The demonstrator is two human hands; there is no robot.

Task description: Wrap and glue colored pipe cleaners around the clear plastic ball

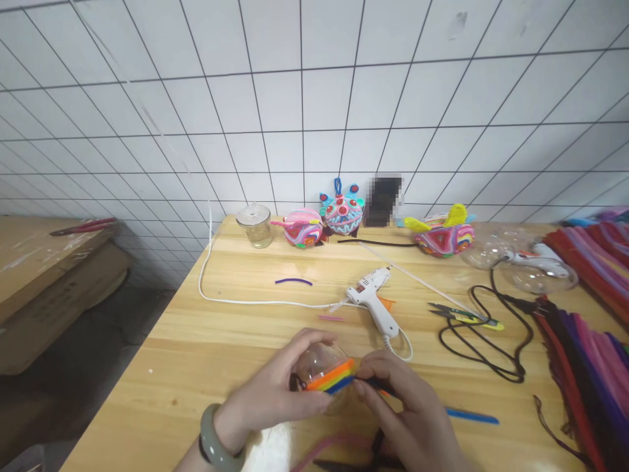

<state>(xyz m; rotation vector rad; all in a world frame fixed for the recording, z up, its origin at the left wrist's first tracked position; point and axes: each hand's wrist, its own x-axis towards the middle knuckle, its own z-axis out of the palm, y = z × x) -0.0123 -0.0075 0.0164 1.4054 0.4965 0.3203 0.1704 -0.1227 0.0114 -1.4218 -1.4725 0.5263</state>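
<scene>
My left hand (289,387) is wrapped round a clear plastic ball (322,360). Orange, yellow and blue fuzzy strips, like pipe cleaners (330,378), lie side by side across the ball. At their right end my right hand (403,400) pinches a dark strip (372,381) between thumb and fingertips; its tip is partly hidden. A blue stick-like strip (472,415) pokes out to the right of that hand on the table. Beyond both hands a white glue gun (373,301) lies on its side.
Along the wall stand a lidded glass (255,226), a pink fuzzy fish-like ornament (302,228), a colourful animal-head ornament (343,211) and another winged one (442,233). Yellow-handled snips (466,316) lie beside a black cable (521,354). Bundled pipe cleaners (580,367) cover the right side.
</scene>
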